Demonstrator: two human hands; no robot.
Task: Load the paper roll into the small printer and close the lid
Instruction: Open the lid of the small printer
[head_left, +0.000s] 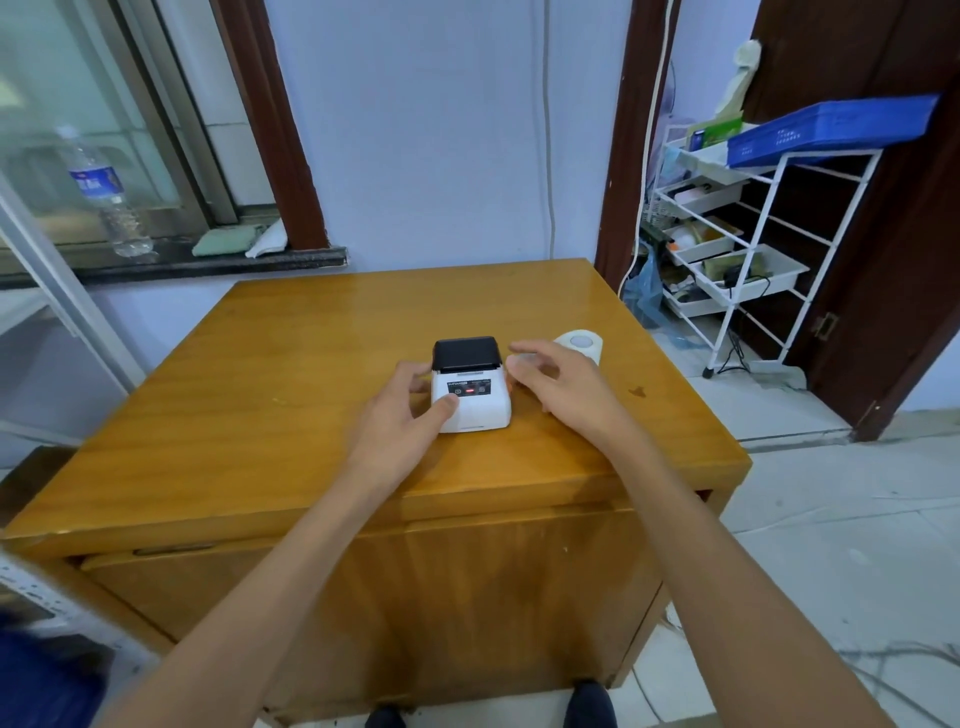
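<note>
A small white printer (480, 408) with a black lid (466, 352) sits in the middle of the wooden table (260, 415); the lid lies flat and looks closed. My left hand (402, 415) grips the printer's left side, thumb resting on its front panel. My right hand (558, 387) hovers with spread fingers just right of the printer, holding nothing. A white paper roll (581, 344) lies on the table behind my right hand, partly hidden by it.
A white wire rack (748, 249) with trays and a blue crate (831, 127) stands to the right by a dark door. A water bottle (106, 197) stands on the window sill at the left. The table's front edge is near my body.
</note>
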